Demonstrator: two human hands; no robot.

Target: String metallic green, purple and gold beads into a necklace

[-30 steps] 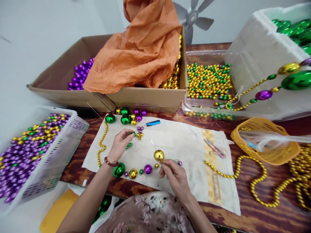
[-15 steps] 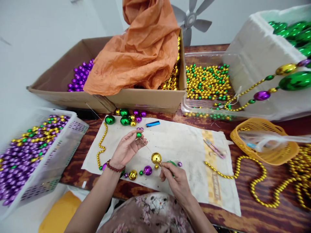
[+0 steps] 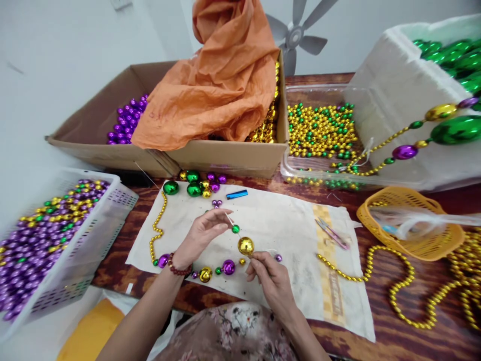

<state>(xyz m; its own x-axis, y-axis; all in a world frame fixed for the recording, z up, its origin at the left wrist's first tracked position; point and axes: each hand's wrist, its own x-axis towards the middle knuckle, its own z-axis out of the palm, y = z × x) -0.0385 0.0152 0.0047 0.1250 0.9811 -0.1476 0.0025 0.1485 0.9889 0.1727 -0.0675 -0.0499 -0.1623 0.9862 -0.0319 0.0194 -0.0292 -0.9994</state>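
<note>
The left hand (image 3: 199,235) pinches the upper end of a thin needle (image 3: 230,221) between thumb and fingertips, and a small green bead (image 3: 235,229) sits on the needle just beside those fingers. The right hand (image 3: 271,278) grips the string below a large gold bead (image 3: 245,245), which hangs between the two hands above the white cloth (image 3: 278,225). Both hands are closed on what they hold.

On the cloth near the left wrist lies the strung part of the strand (image 3: 210,268): purple, gold and green beads, running on into a line of small gold beads up the cloth's left edge. A cluster of loose green, gold and purple beads (image 3: 195,183) lies at the cloth's far edge, with a blue lighter (image 3: 237,193) just beside it. Small scissors (image 3: 330,231) rest on the cloth to the right.

Around the cloth on the desk (image 3: 394,321): a white basket (image 3: 112,200) of mixed beads on the left, a cardboard box (image 3: 225,155) behind with an orange sheet (image 3: 218,85) draped over it, a clear tray (image 3: 319,173) of gold and green beads, and an orange basket (image 3: 413,220) on the right. A gold bead chain (image 3: 402,291) snakes across the bare wood.
</note>
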